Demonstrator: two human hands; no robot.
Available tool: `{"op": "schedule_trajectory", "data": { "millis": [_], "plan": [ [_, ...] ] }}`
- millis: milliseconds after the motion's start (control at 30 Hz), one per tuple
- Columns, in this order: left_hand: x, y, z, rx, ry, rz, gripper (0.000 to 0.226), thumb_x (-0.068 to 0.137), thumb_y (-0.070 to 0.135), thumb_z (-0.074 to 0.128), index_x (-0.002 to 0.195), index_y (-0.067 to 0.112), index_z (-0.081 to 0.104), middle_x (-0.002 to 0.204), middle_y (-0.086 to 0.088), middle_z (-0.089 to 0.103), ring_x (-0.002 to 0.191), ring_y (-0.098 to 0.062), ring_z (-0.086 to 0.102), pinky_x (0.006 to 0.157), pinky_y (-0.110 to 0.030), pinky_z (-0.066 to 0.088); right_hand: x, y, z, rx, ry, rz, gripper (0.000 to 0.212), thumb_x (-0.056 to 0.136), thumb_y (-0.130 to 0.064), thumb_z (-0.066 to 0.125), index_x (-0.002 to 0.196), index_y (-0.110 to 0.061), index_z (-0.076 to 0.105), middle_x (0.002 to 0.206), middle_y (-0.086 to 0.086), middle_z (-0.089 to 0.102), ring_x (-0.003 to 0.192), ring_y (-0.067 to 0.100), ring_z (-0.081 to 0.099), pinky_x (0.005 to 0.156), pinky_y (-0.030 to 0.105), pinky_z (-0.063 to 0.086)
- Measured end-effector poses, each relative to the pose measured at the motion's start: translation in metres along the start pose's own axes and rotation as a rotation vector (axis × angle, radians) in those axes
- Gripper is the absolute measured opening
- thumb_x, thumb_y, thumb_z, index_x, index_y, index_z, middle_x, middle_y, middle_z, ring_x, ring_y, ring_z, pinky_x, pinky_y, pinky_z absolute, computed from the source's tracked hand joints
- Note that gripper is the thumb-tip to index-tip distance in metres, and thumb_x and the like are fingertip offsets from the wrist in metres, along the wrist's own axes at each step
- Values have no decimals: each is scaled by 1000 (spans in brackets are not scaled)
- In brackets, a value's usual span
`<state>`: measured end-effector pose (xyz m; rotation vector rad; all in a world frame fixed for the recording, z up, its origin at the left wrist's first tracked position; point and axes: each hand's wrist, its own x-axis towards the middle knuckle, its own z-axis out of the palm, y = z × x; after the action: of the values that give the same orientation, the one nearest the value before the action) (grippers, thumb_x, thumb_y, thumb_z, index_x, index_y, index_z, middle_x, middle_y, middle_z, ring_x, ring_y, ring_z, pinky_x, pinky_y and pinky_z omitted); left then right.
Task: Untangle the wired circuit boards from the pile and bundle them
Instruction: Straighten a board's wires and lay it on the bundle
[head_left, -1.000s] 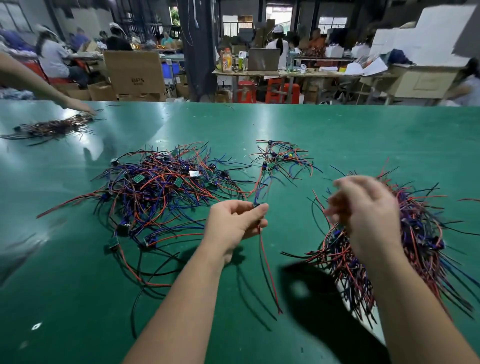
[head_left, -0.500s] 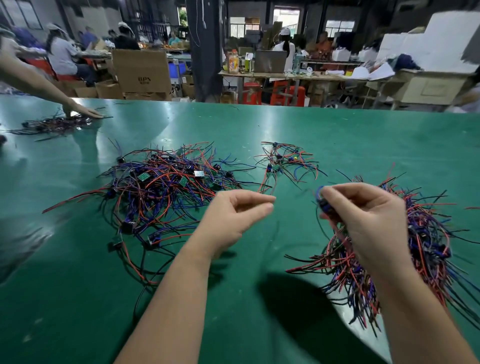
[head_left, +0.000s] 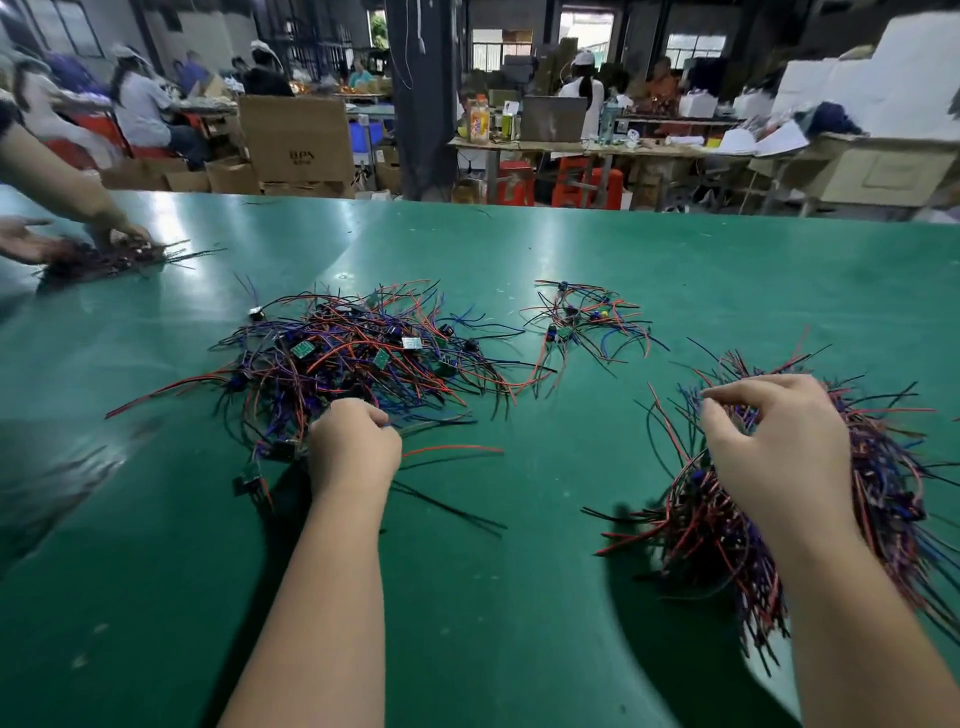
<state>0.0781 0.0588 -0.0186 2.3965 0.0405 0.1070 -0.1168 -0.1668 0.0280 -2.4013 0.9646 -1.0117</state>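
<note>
This is a factory assembly workshop. Heaps of wired circuit boards (head_left: 353, 353) lie on a long green table (head_left: 675, 270). Beyond the table stand cardboard boxes (head_left: 296, 137), red stools (head_left: 514, 182) and cluttered benches (head_left: 649, 148) with workers (head_left: 140, 111) at them.

Red, blue and black wires in the pile (head_left: 353, 358) and bundle (head_left: 878, 499), green circuit boards (head_left: 300, 349), green table (head_left: 519, 597).
</note>
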Motion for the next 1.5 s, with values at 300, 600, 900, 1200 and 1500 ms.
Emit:
{"op": "schedule_trajectory", "data": {
  "millis": [300,600,900,1200,1500],
  "plan": [
    [-20,29,-9,-575,384,438,25,88,3,59,111,8,67,111,-11,63,84,-16,64,80,-24,50,-8,-10,9,85,-40,-19,11,84,-18,66,91,-21,73,105,4,59,97,22,55,88,41,44],
    [-60,61,-14,-1729,-851,117,67,86,50,41,134,3,45,136,-6,50,119,-35,56,102,-45,44,-25,-34,25,973,-575,164,21,92,-6,56,104,-18,69,91,7,74,65,13,64,54,19,47],
    [-73,71,-7,-1807,-1120,115,76,79,57,43,136,8,44,146,-12,43,133,-30,43,111,-42,33,-35,-46,33,1049,-574,157,14,80,3,67,87,-9,67,73,6,70,60,10,62,54,18,45],
    [-68,63,-5,-1055,-919,388,33,83,23,47,69,10,73,74,-4,70,67,-14,64,50,-22,49,-17,-35,19,1428,-459,379,8,80,-9,58,87,-9,62,65,1,64,59,11,62,53,15,47],
    [-89,75,21,-906,-750,456,31,98,26,43,111,7,64,115,3,66,98,-20,66,86,-31,54,-29,-42,26,1459,-748,375,33,74,-5,59,105,-9,50,67,14,65,47,13,51,46,17,45]
  ]
}}
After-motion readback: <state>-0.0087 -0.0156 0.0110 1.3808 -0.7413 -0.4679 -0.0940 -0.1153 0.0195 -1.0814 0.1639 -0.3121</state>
